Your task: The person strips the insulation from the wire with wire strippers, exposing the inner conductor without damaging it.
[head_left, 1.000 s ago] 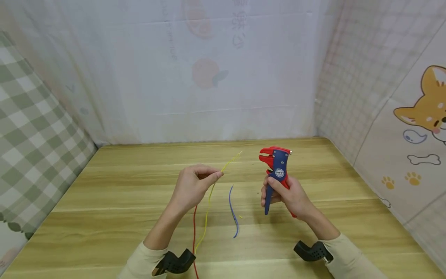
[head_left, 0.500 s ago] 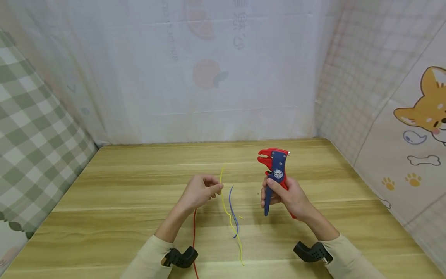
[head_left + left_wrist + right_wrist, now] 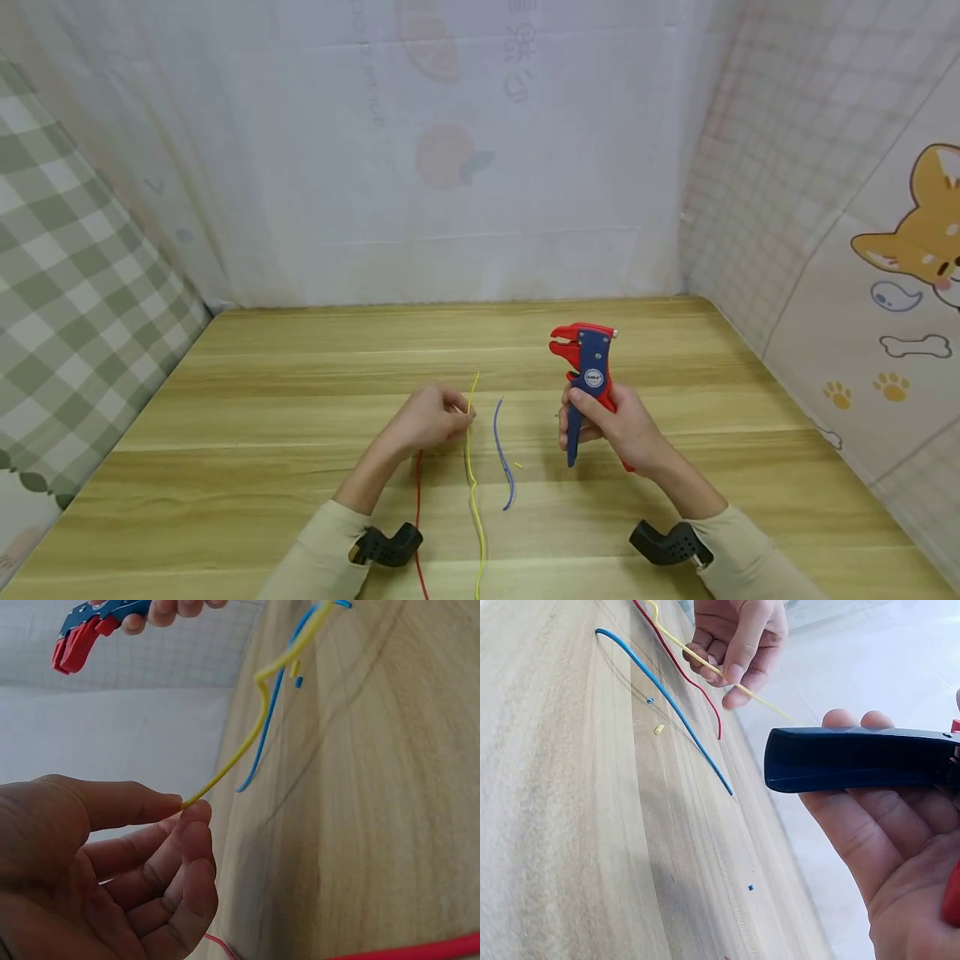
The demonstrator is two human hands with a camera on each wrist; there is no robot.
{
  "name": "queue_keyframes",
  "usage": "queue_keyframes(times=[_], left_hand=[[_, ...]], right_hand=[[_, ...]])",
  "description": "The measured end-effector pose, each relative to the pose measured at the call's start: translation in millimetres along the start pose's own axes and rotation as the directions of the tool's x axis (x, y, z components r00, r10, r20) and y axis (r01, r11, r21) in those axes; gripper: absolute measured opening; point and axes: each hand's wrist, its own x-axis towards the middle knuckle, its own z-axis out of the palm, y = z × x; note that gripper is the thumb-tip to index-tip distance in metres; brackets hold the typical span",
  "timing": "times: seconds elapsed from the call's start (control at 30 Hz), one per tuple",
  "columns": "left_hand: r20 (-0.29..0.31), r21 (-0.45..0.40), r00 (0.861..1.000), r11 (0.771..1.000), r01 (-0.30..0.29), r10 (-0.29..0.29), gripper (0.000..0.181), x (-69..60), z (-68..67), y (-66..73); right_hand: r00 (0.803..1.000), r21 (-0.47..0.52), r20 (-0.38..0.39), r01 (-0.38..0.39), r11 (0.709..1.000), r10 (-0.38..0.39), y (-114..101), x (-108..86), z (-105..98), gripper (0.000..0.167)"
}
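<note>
My left hand pinches a thin yellow wire between thumb and index finger, close to its far end. From the fingers the wire runs toward the table's near edge, with a kink that shows in the left wrist view. In my right hand is a wire stripper, blue and red, gripped by its handles with its red jaws up, parted and facing left. Stripper and yellow wire are apart. A short blue wire lies on the table between the hands. Partly behind the left hand lies a red wire.
Near the blue wire is a small yellow offcut, with tiny blue bits of insulation on the wooden table. A white sheet hangs behind the table. Black cameras sit on both wrists.
The left hand has come down and nearer with the yellow wire, whose loose end swung right, then back left. The stripper has lowered slightly and shifted a little left.
</note>
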Motion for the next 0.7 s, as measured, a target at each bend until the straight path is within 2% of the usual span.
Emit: queue_keyframes(times=[0.33,0.7], left_hand=[[0.008,0.070,1.000,0.997,-0.010,0.010,0.006,1.6,3.9,-6.2],[-0.017,0.159,1.000,0.987,-0.016,0.019,0.010,1.6,8.1,-7.2]], right_hand=[[1.000,-0.023,-0.006,-0.023,0.999,0.023,1.2,0.0,1.5,0.015],[0.999,-0.023,-0.001,-0.045,0.999,0.045,1.0,0.0,3.4,0.016]])
